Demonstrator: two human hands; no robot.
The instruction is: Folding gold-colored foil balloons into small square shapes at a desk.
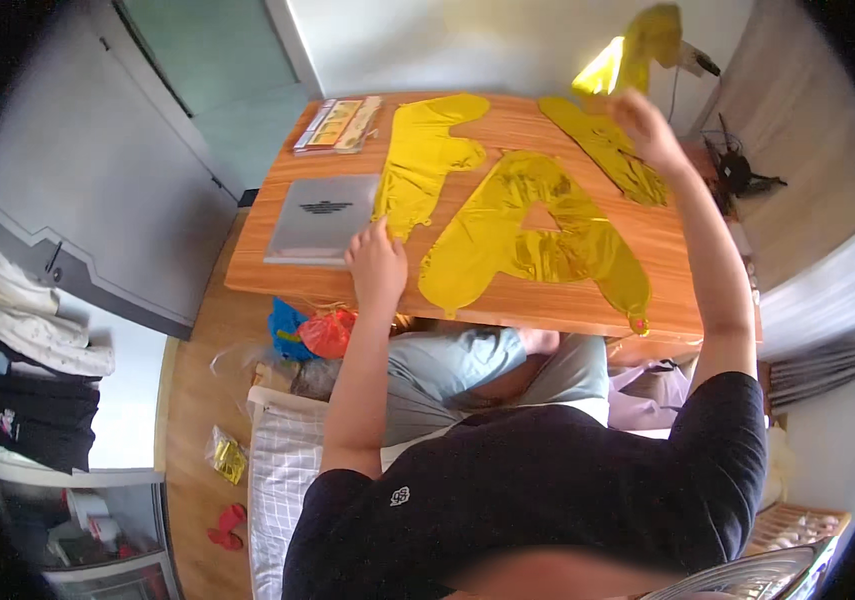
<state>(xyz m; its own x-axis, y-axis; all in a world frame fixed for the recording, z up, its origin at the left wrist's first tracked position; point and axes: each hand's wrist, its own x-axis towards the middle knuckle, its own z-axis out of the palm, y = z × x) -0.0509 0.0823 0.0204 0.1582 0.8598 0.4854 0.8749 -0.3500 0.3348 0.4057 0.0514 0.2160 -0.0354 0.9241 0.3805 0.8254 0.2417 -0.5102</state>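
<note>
Foil [231, 464] lies in clear bag [216, 443]; right fingers [629, 107] hold balloon [650, 47], left fingers' [374, 231] grip unclear.

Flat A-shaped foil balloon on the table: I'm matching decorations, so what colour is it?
The A-shaped foil balloon is shiny golden yellow, seen in the head view.

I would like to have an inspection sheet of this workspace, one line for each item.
Surface: wooden table, wood-grained.
Job's things: F-shaped gold balloon, A-shaped gold balloon and long gold balloon, lying flat.
Clutter: flat grey rectangular item and booklet-like stack on the table; red slippers on the floor.
Hands: left hand at the F-shaped gold balloon's lower end; right hand raised, holding blurred gold foil.
Cables: thin cord by the wall.
Surroundings: grey door, hanging clothes.
</note>
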